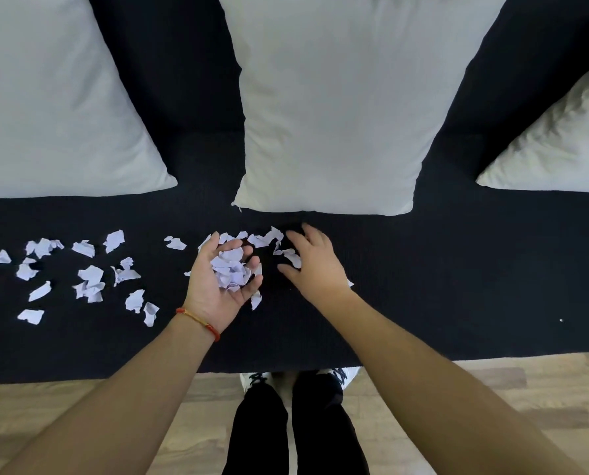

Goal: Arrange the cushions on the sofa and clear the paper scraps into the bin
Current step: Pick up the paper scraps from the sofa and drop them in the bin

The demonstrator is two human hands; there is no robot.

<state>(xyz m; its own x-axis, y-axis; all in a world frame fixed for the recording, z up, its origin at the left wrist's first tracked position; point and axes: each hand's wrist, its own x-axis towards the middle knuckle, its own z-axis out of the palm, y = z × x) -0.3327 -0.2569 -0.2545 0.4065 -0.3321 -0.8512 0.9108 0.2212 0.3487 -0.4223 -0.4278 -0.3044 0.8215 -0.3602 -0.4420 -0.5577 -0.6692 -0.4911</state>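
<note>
From the head camera, a black sofa (423,286) is filling most of the view, with three pale cushions leaning upright against its backrest: a left cushion (46,108), a middle cushion (334,108) and a right cushion (560,145), each standing apart from the next along the seat's rear edge. The left hand (217,286) is lying palm up on the middle of the seat, its fingers (248,269) curling loosely round a gathered clump of scraps (231,270), and a red thread bracelet (200,320) is sitting round its wrist. The right hand (315,262) is hovering palm down just beside it, in front of the middle cushion, its fingers spread and relaxed and touching a few loose pieces on the seat without gripping them. More paper scraps (91,275) are lying scattered across the left half of the seat, reaching toward its left edge, while the right half is showing only one tiny white fleck. Beyond the seat's front edge, a wooden floor (492,389) is showing, along with the person's dark trousers (293,433) and white shoes.
</note>
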